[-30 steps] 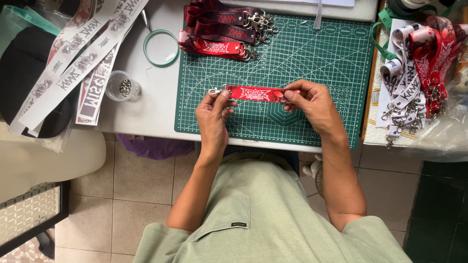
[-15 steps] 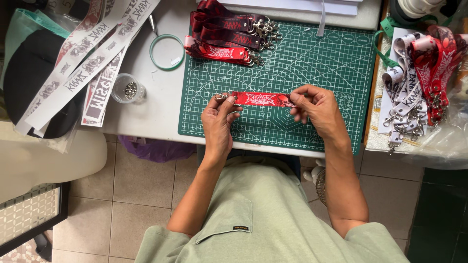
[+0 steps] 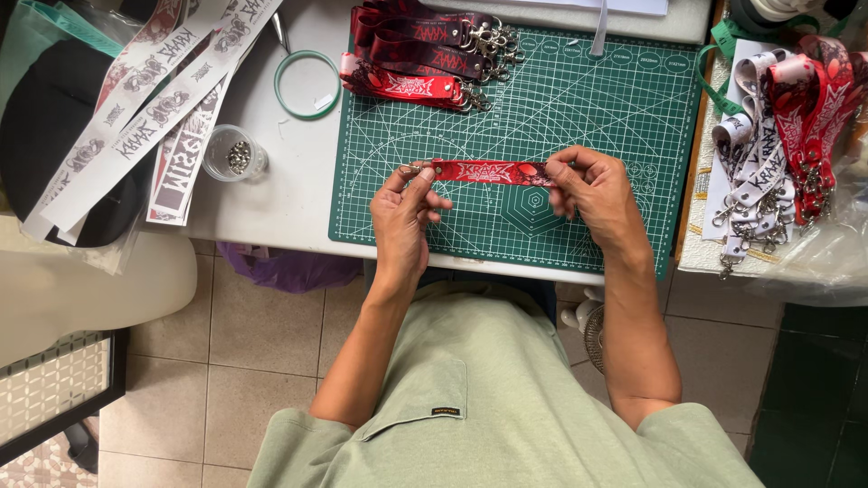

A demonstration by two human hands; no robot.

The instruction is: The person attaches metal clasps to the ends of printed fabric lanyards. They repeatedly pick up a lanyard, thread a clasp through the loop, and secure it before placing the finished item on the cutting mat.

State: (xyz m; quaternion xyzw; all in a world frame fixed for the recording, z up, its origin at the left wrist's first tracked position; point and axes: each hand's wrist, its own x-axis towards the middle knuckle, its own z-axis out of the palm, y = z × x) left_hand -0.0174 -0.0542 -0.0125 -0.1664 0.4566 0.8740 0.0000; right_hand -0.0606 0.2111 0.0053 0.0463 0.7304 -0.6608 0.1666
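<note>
Head view: left hand (image 3: pixel 402 217) and right hand (image 3: pixel 597 194) each pinch one end of the red strap (image 3: pixel 493 172), taut above the green cutting mat (image 3: pixel 579 108). A slackened grip could drop it crooked.

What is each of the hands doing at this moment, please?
Left hand: closed, pinching the metal-clasp end of the red strap above the green cutting mat.
Right hand: closed, pinching the strap's other end.
</note>
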